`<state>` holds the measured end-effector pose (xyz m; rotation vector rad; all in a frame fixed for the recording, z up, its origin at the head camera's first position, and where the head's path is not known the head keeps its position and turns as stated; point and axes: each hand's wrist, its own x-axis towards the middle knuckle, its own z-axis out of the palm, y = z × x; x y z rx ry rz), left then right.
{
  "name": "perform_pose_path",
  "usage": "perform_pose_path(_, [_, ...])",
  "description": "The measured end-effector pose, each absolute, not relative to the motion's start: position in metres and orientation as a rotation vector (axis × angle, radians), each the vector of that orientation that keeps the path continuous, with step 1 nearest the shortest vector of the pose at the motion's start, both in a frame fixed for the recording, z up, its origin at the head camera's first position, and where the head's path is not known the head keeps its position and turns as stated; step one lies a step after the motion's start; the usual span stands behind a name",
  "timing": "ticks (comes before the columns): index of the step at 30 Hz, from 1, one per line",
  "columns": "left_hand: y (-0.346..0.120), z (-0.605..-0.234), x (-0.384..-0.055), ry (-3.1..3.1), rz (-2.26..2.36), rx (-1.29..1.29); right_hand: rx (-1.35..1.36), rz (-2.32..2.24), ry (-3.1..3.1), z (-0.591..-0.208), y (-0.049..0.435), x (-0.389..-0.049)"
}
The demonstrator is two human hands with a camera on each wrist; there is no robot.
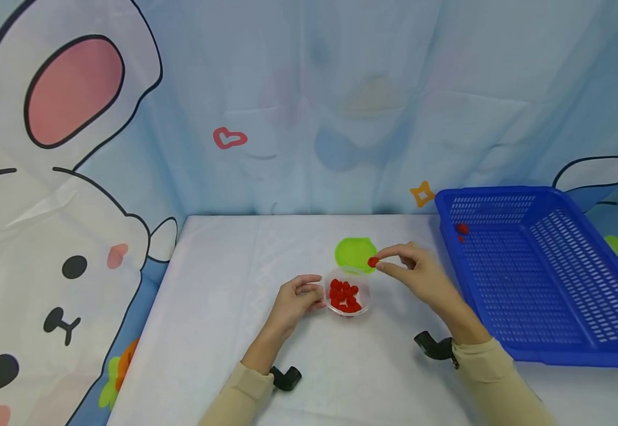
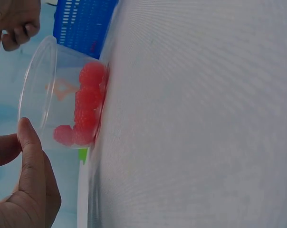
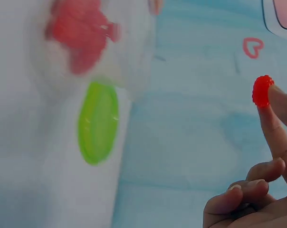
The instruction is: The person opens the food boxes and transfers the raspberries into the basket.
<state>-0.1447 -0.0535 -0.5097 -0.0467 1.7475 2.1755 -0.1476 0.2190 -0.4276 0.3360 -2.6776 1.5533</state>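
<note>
My right hand [image 1: 421, 275] pinches a red raspberry [image 3: 262, 90] between thumb and forefinger, its other fingers curled in the right wrist view. It hovers above the right side of a bright green lid [image 1: 351, 253] lying behind a clear plastic cup [image 2: 62, 59]. The cup stands upright on the table and holds several red raspberries [image 1: 344, 296] at its bottom. On the cup's left side, my left hand [image 1: 297, 302] holds the rim with its fingertips. In the left wrist view, the forefinger [image 2: 29, 147] lies against the rim, close to the thumb.
A large blue plastic basket [image 1: 533, 349] stands at the right, with a small red piece [image 1: 462, 229] near its left wall. White cloth [image 1: 224, 284] covers the table. Behind hangs a pale blue curtain [image 1: 298, 106] with cartoon rabbit prints.
</note>
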Motion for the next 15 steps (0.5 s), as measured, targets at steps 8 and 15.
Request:
perform_pose_path(8, [-0.054,-0.51,-0.145,1.747,2.177,-0.047,0.11,1.403,-2.726,-0.38,0.27,-0.152])
perform_pose_path(15, [-0.053,-0.51,-0.145,1.749,2.17,-0.053,-0.153,1.294,-2.785,-0.367,0.334,-0.178])
